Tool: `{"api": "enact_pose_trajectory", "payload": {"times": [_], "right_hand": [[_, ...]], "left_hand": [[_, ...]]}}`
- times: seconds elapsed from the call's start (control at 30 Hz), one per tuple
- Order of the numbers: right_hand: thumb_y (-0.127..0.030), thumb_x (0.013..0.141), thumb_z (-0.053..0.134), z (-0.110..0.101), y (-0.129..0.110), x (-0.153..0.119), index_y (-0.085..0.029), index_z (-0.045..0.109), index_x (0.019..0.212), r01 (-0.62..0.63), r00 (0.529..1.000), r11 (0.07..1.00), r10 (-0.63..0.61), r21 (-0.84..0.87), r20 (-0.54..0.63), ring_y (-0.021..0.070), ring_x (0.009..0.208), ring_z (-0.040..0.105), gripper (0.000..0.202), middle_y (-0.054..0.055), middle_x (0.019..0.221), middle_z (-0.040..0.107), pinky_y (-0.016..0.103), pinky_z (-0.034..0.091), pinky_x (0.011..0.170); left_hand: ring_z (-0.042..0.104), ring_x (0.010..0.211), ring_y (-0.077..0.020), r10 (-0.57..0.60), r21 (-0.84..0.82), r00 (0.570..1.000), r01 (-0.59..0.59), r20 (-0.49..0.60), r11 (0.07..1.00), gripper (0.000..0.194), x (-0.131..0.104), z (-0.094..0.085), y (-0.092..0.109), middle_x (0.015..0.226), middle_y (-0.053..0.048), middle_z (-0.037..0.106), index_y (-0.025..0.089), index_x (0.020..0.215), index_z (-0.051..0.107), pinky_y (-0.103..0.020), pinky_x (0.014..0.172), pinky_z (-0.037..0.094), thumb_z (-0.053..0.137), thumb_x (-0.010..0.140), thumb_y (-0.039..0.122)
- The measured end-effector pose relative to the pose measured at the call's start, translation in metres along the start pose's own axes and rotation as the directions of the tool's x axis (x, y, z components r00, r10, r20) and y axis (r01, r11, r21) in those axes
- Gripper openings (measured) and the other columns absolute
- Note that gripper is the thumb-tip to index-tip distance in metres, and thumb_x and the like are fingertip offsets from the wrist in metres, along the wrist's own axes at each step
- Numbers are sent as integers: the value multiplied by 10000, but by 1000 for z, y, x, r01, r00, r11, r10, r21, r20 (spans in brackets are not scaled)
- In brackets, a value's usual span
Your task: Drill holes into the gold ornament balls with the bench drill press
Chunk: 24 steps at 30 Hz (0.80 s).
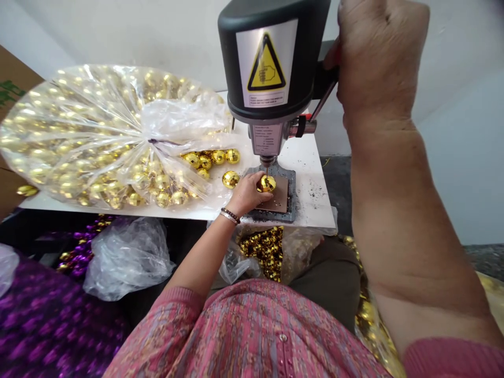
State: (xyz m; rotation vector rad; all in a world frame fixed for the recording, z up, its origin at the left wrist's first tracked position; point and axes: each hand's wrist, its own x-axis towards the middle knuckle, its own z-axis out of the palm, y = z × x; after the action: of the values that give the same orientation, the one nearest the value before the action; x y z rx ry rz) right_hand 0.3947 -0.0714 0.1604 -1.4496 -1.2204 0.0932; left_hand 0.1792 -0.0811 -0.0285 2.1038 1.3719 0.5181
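Under the bit of a small drill press, a shiny gold faceted ball rests on a brown board over the machine's grey base. My left hand pinches the ball from its left side between thumb and fingers. The thin bit comes down onto or just over the top of the ball; contact is hard to make out. Raised at the upper right, my right hand is closed around the press's feed lever, most of which it hides. Another gold ball lies just left of my left hand.
A big clear plastic bag full of gold balls covers the left of the white table, with several loose balls by its mouth. Dark shavings dot the tabletop. Below the table edge sit an open bag of gold pieces and purple balls.
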Motion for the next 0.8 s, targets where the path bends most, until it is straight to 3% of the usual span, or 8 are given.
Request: {"api": "enact_pose_trajectory", "payload": {"times": [0.1,0.23,0.37,0.57,0.67,0.8], "right_hand": [[-286,1150,327,-1,-9,-5,-183,376,739,-108,994,994,108,4,-25,-16,705,308,427,-60,732,384,210,249,743],[-257,1168,442,-6,-20,-17,-193,385,715,-101,995,995,101,5,-21,34,719,359,461,-40,721,411,281,309,741],[-285,1179,457,-15,-19,-44,-201,386,741,-4,999,998,1,-59,-49,58,762,413,452,-38,739,441,307,326,811],[-361,1098,530,-24,4,-100,-210,377,790,251,959,962,-262,-104,-106,50,686,333,375,-50,713,393,267,313,752],[-356,1034,527,-25,15,-119,-213,442,794,301,946,949,-310,-93,-97,76,679,364,292,-33,714,435,273,348,719],[-428,1079,529,-23,33,-133,-226,536,839,316,939,934,-333,-170,-88,119,733,457,314,-3,783,511,302,410,767]], "left_hand": [[779,1271,-370,15,-22,1000,-15,17,1000,715,1,1,-2,1343,-134,850,184,1446,824,-506,1215,594,992,751,208],[796,1254,-355,1,-121,1000,1,22,993,750,0,8,-5,1343,-127,869,176,1477,808,-524,1229,589,986,749,186],[806,1257,-360,-15,-185,1000,19,24,983,777,-2,14,-6,1362,-144,875,152,1512,793,-527,1220,597,976,756,176],[807,1253,-363,-15,-162,1000,12,-17,987,729,-6,17,-5,1360,-114,885,216,1477,819,-522,1216,598,972,766,172],[809,1255,-371,-16,-143,1000,15,-9,990,731,-8,17,-3,1369,-126,884,196,1507,807,-513,1206,602,963,794,175],[811,1246,-357,-22,-131,1000,20,-11,991,724,-9,17,0,1346,-101,889,205,1511,806,-479,1193,608,963,805,177]]}}
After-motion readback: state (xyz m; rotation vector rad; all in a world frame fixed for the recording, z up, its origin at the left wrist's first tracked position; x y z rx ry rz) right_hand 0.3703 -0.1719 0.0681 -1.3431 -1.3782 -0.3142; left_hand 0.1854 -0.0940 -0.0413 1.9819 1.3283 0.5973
